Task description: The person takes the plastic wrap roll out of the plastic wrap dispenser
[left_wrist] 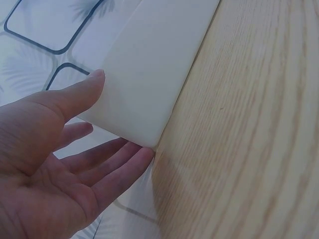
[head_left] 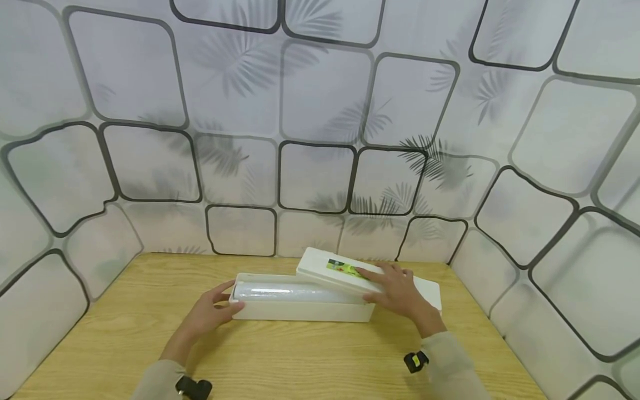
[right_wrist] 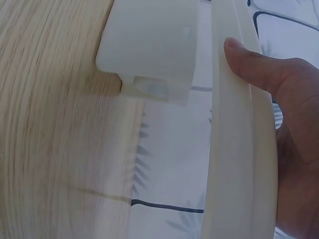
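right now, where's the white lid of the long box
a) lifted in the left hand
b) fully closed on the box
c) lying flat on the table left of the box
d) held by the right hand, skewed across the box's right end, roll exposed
d: the right hand grips the lid, which sits skewed over the right end of the box, leaving the clear film roll uncovered; the left hand touches the box's left end.

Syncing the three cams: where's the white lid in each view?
Head: white lid lies askew over the right end of the white box, under the right hand.
Left wrist: not in it that I can tell; only the box end by the left hand.
Right wrist: lid edge runs top to bottom, right of centre.
Shared landmark: wooden table.
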### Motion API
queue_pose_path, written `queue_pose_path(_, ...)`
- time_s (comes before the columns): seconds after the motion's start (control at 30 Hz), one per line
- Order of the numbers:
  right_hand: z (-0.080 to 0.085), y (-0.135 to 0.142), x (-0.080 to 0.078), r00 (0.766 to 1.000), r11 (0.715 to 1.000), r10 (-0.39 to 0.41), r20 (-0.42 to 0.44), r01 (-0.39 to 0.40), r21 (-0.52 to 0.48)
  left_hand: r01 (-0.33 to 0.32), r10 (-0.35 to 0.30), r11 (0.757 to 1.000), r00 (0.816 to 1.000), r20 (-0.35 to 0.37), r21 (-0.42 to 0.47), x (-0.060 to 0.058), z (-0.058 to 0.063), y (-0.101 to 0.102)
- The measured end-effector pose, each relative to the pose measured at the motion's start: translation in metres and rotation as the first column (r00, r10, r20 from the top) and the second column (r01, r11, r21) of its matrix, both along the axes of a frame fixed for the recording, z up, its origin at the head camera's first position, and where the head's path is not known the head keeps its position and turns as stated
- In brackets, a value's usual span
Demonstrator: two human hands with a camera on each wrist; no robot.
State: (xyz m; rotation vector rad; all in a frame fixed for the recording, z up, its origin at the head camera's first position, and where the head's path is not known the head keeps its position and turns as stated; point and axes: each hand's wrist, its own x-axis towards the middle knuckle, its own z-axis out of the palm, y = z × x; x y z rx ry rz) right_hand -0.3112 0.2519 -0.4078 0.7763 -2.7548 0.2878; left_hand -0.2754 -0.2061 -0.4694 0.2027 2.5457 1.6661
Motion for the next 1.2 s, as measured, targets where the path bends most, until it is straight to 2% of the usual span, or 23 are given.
queue_pose_path(0.27,-0.008,0.017,-0.004,0.999,0.999,-0.039,-0.022,0.039,0.015,-0.006,0.006,1.000,1.000,-0.003,-0.004,0.000,0.000,0.000)
queue_pose_path(0.7,-0.010,0.043,-0.002,0.994,0.996,-0.089,-0.068,0.090,0.008,-0.019,0.019,1.000,1.000,0.012,-0.007,0.000,0.001,0.000)
queue_pose_path(1.0,-0.011,0.064,0.000,0.989,0.991,-0.136,-0.051,0.137,0.008,-0.012,0.012,1.000,1.000,0.010,0.015,0.000,0.000,0.000)
queue_pose_path(1.2,-0.011,0.075,0.002,0.986,0.986,-0.168,-0.009,0.168,-0.010,-0.011,0.010,1.000,1.000,0.012,0.009,0.001,0.002,0.000)
